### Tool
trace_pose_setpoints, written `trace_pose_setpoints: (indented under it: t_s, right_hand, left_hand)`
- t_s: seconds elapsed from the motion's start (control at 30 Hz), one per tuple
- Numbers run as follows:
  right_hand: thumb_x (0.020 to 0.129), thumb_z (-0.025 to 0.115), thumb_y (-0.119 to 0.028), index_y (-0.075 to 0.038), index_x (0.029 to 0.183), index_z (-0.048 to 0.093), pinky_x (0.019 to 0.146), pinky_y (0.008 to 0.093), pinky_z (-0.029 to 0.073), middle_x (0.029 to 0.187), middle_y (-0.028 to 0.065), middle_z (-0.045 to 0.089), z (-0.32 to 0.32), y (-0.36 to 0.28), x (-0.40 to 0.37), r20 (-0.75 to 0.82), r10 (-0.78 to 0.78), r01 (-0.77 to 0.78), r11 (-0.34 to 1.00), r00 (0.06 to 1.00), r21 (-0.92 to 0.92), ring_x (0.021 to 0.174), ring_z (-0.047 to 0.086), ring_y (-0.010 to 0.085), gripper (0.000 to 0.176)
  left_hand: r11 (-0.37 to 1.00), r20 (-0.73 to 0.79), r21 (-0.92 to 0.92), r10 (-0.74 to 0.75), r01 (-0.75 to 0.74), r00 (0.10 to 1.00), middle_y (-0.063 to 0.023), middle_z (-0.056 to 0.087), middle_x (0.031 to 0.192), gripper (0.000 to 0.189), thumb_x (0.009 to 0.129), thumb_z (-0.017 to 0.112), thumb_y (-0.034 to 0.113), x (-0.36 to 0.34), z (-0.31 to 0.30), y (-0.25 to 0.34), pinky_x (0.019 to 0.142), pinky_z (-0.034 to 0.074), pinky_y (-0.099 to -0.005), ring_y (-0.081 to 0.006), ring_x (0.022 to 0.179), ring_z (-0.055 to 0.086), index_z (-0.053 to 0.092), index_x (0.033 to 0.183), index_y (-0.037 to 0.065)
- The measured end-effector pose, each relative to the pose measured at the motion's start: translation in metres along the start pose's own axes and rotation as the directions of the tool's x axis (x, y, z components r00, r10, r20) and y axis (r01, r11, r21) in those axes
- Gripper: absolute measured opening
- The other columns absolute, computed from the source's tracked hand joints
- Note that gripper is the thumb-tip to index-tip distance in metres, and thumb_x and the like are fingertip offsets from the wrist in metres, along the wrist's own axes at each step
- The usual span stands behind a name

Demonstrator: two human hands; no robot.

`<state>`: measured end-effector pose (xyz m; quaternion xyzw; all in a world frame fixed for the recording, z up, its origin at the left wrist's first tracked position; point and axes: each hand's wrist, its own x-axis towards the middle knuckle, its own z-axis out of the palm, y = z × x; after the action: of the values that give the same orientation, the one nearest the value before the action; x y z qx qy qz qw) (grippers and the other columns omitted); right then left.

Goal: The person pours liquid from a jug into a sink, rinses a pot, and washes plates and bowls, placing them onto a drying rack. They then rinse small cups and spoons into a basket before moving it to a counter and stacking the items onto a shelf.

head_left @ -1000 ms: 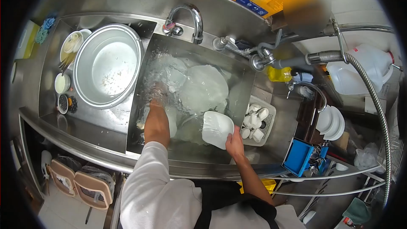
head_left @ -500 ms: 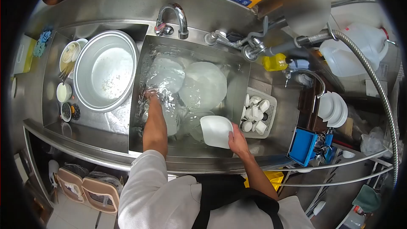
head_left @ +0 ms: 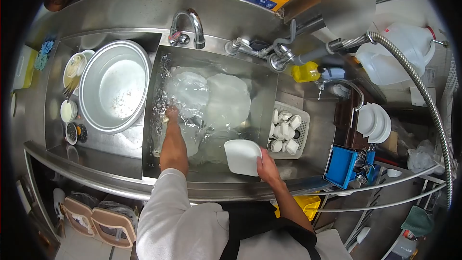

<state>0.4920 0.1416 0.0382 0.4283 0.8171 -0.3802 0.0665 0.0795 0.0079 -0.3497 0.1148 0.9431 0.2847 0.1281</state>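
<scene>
My right hand [head_left: 268,166] grips the edge of a white rounded-square plate [head_left: 242,157], held tilted above the water at the front of the sink basin [head_left: 262,86]. My left hand [head_left: 171,112] is down in the water at the basin's left side, its fingers blurred by ripples and splashes. Whether it holds anything cannot be made out. Several large pale plates lie under the water, among them a round-edged one [head_left: 230,97] in the middle and another [head_left: 189,86] just beyond my left hand.
A big metal pot [head_left: 115,86] fills much of the left basin, beside small bowls [head_left: 68,110]. On the right sit a basket of white cups [head_left: 290,130], a blue cutlery tray [head_left: 341,166] and stacked plates [head_left: 374,123]. A faucet [head_left: 196,29] and sprayer hose [head_left: 423,77] overhang.
The whole view has shifted slightly. My left hand stays low in the water, with more splashing around it. My right hand still holds the white plate in nearly the same place.
</scene>
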Motion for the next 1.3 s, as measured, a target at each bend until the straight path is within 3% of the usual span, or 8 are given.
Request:
trace_pose_setpoints:
  t_s: [0.57,0.7,0.83,0.93,1.03,1.13,1.2,1.3]
  right_hand:
    - [0.095,0.049,-0.012,-0.003,0.137,0.044,0.102,0.0466,0.043,0.125,0.0293,0.058,0.004,-0.006,0.012,-0.052,0.034,-0.032,0.998,0.998,0.054,0.119,0.055,0.0454,0.043]
    - [0.094,0.047,-0.007,-0.003,0.138,0.043,0.102,0.0481,0.043,0.125,0.0302,0.057,-0.035,-0.037,-0.013,-0.088,-0.059,0.06,0.998,0.994,0.01,0.118,0.054,0.0483,0.044]
    - [0.092,0.046,-0.005,-0.003,0.138,0.043,0.1,0.0486,0.044,0.122,0.0303,0.058,-0.057,-0.031,-0.041,-0.203,-0.091,0.103,0.994,0.975,0.046,0.116,0.055,0.0493,0.046]
    - [0.092,0.047,-0.005,-0.003,0.137,0.044,0.099,0.0486,0.044,0.121,0.0299,0.06,-0.068,-0.017,-0.062,-0.251,0.018,0.001,0.997,0.968,0.076,0.115,0.056,0.0485,0.045]
    - [0.092,0.048,-0.006,-0.004,0.136,0.045,0.099,0.0489,0.044,0.119,0.0296,0.061,-0.086,-0.006,-0.09,-0.321,0.067,-0.016,0.987,0.945,0.158,0.115,0.057,0.0477,0.045]
    - [0.092,0.047,-0.008,-0.005,0.137,0.045,0.098,0.0487,0.045,0.119,0.029,0.062,-0.103,0.017,-0.115,-0.403,0.148,-0.087,0.982,0.903,0.166,0.114,0.058,0.0466,0.045]
    - [0.092,0.049,-0.01,-0.003,0.137,0.044,0.098,0.0482,0.045,0.119,0.0298,0.062,-0.113,0.03,-0.13,-0.483,0.19,-0.108,0.975,0.855,0.193,0.114,0.059,0.0462,0.046]
    - [0.091,0.05,-0.013,0.003,0.138,0.042,0.101,0.0466,0.045,0.121,0.032,0.06,-0.115,0.067,-0.141,-0.528,0.267,-0.176,0.96,0.806,0.216,0.115,0.058,0.0465,0.051]
  left_hand:
    - [0.936,0.39,-0.006,0.327,-0.353,0.861,-0.0115,0.059,0.132,0.058,0.087,0.061,0.007,-0.009,-0.136,0.077,0.104,0.046,-0.0363,-0.0272,0.117,0.059,0.047,0.143,0.013]
    - [0.995,0.217,0.076,-0.081,0.066,0.973,-0.016,0.062,0.126,0.048,0.085,0.065,0.015,0.003,-0.124,0.083,0.099,0.047,-0.0406,-0.032,0.113,0.061,0.055,0.132,0.008]
    - [0.785,0.094,-0.481,-0.397,0.391,0.913,-0.0205,0.064,0.12,0.042,0.083,0.069,0.024,-0.037,-0.141,0.113,0.095,0.048,-0.0448,-0.0368,0.108,0.063,0.062,0.12,0.003]
    - [0.635,0.009,-0.684,-0.485,0.359,0.875,-0.0239,0.066,0.115,0.042,0.082,0.072,0.03,-0.079,-0.163,0.137,0.092,0.049,-0.048,-0.0404,0.104,0.065,0.068,0.111,0.0]
    - [0.883,-0.475,-0.42,-0.411,0.21,0.778,-0.0229,0.07,0.093,0.037,0.076,0.078,0.028,-0.09,-0.149,0.115,0.083,0.052,-0.0493,-0.0431,0.086,0.067,0.072,0.1,0.001]
    - [0.9,-0.518,-0.435,-0.275,0.028,0.81,-0.022,0.07,0.088,0.039,0.075,0.08,0.031,-0.122,-0.192,0.133,0.081,0.053,-0.0481,-0.0438,0.084,0.067,0.073,0.099,0.001]
    - [0.933,-0.305,-0.332,-0.244,0.137,0.921,-0.023,0.071,0.087,0.046,0.075,0.082,0.035,-0.128,-0.228,0.131,0.078,0.053,-0.0465,-0.0378,0.081,0.068,0.072,0.098,-0.004]
    - [0.321,0.32,-0.875,-0.178,0.362,0.931,-0.0191,0.07,0.109,0.047,0.086,0.076,0.026,-0.143,-0.265,0.133,0.088,0.055,-0.0464,-0.0328,0.095,0.068,0.065,0.116,-0.008]
